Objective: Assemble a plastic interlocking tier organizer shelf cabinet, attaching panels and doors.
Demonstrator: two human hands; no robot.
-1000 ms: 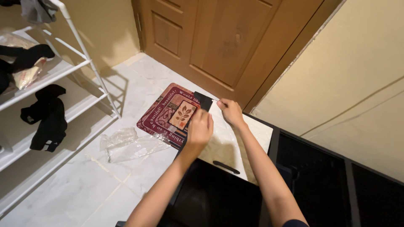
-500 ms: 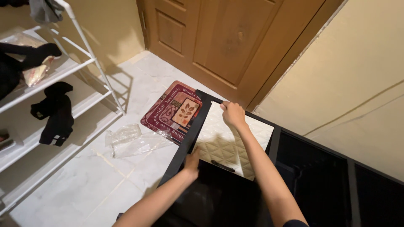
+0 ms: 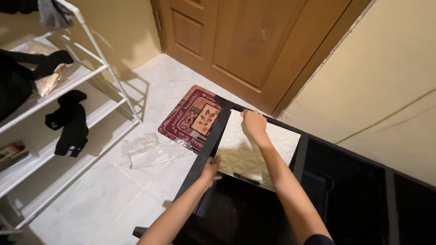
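Left hand [image 3: 210, 169] has slid nearer along the black frame [image 3: 204, 154] | frame stands beside the doormat [image 3: 191, 118] | white quilted panel [image 3: 254, 149] inside | right hand [image 3: 253, 124] grips far rail | left clasps side rail

Single head view, so I have nothing overlapping. It looks steeply down from standing height past both forearms onto the black frame [image 3: 213, 136], tiled floor [image 3: 113, 195] and wooden door [image 3: 240, 41] beyond.

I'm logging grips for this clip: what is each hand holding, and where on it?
Both grip the black frame: left hand on its left side rail, right hand on the far top edge, above the white quilted panel.
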